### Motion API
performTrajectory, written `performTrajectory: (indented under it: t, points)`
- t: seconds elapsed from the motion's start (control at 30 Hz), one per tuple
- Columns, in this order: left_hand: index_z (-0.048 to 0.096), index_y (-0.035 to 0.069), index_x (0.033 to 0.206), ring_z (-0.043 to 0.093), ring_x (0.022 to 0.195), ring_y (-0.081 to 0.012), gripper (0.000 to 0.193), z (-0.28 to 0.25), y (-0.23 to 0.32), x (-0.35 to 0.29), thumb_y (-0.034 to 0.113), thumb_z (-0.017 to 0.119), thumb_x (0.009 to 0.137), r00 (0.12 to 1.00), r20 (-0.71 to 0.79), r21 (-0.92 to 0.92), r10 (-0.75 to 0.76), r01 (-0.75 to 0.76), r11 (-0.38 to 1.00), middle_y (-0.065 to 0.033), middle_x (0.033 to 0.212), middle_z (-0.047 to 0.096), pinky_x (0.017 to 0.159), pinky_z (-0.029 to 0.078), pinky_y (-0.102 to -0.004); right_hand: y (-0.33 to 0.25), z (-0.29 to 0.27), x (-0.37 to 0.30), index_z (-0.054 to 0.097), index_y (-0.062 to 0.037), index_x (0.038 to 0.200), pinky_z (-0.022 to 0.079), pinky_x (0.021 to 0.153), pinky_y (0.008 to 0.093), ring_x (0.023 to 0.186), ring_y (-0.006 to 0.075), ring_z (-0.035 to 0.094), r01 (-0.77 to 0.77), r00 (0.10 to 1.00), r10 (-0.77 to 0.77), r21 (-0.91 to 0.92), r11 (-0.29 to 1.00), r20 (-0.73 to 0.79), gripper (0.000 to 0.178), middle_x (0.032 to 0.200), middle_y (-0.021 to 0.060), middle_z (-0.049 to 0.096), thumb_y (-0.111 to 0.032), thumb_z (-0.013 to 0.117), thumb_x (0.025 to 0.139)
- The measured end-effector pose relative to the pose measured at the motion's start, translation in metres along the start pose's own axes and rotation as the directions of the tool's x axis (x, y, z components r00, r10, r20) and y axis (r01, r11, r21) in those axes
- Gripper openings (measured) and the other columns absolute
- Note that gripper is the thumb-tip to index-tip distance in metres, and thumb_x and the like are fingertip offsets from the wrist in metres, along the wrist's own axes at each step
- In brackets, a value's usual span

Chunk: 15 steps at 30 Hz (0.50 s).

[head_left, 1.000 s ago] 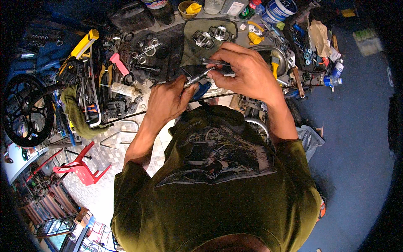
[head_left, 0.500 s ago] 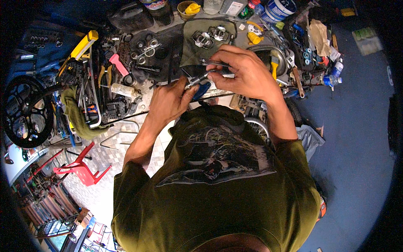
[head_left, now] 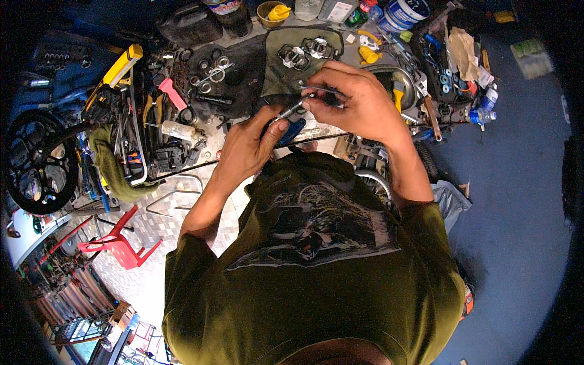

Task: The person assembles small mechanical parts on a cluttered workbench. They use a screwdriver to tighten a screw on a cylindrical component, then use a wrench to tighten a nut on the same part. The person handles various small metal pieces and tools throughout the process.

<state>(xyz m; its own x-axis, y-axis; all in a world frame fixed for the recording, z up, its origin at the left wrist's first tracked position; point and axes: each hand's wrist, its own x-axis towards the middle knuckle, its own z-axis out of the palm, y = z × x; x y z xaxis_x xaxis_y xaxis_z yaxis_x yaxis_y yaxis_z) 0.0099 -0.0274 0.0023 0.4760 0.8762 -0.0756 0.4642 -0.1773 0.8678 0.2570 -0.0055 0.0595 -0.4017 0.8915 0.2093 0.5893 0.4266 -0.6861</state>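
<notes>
Near the bench edge, a slim silver metal shaft point(head_left: 291, 112) slants up to the right, its lower end pinched between the thumb and fingers of my left hand point(head_left: 248, 141). My right hand point(head_left: 359, 103) is bent over the shaft's upper end, thumb and fingertips closed on a thin dark metal tool point(head_left: 321, 89); the tool's exact kind is unclear. Below the shaft lies a blue object point(head_left: 294, 130), partly covered. Beyond my hands, two bicycle pedals point(head_left: 293, 57) rest on a dark green cloth point(head_left: 277, 39).
Metal rings point(head_left: 213, 70) lie on a dark mat. A metal basin point(head_left: 377, 74) with a yellow-handled brush point(head_left: 398, 94) and an adjustable wrench point(head_left: 431, 118) are on the right. Pliers point(head_left: 153, 111), a pink-handled tool point(head_left: 173, 94) and a green rag point(head_left: 112, 164) crowd the left.
My left fingers have shifted slightly on the shaft. My right hand has turned a little, and the thin tool's tip sits slightly further right and is tilted differently.
</notes>
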Motion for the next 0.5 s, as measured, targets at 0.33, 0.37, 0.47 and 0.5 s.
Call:
performTrajectory:
  t: [0.33,0.37,0.47,0.5]
  points:
    - [0.061,0.007,0.111,0.066,0.070,-0.0377,0.024,-0.002,0.002,0.001,0.030,0.057,0.105,0.999,-0.012,0.044,0.032,-0.031,0.999,-0.0173,0.079,0.063,0.063,0.049,-0.0421,-0.002,-0.012,-0.001,0.069,-0.0024,0.097,0.054,0.075,0.0409,0.086,0.0344,0.068,-0.029,0.999,0.027,0.070,0.997,0.032,0.025,0.094,0.0130,0.066,-0.016,0.079,0.078]
    - [0.061,0.007,0.110,0.065,0.069,-0.0377,0.024,-0.002,0.002,0.001,0.030,0.057,0.105,1.000,0.000,0.036,0.012,-0.012,0.999,-0.0171,0.079,0.063,0.062,0.049,-0.0422,-0.002,-0.012,-0.001,0.069,-0.0024,0.096,0.053,0.075,0.0409,0.087,0.0345,0.068,-0.028,0.999,0.026,0.070,0.997,0.028,0.025,0.094,0.0130,0.066,-0.015,0.079,0.078]
    - [0.061,0.007,0.108,0.064,0.066,-0.0368,0.024,0.000,0.001,0.001,0.030,0.058,0.105,0.994,-0.050,0.038,0.097,-0.095,0.995,-0.0162,0.076,0.061,0.060,0.048,-0.0422,0.001,-0.010,-0.001,0.069,-0.0023,0.096,0.054,0.075,0.0411,0.087,0.0347,0.067,-0.010,1.000,0.009,0.073,0.997,0.015,0.025,0.094,0.0130,0.066,-0.014,0.079,0.077]
    - [0.061,0.007,0.110,0.064,0.068,-0.0402,0.023,0.001,0.000,0.002,0.030,0.058,0.104,0.992,-0.057,0.041,0.115,-0.113,0.993,-0.0182,0.075,0.062,0.059,0.047,-0.0439,0.004,-0.009,-0.002,0.069,-0.0023,0.096,0.054,0.075,0.0413,0.087,0.0348,0.067,0.002,1.000,-0.003,0.075,0.997,0.010,0.025,0.094,0.0130,0.066,-0.014,0.079,0.077]
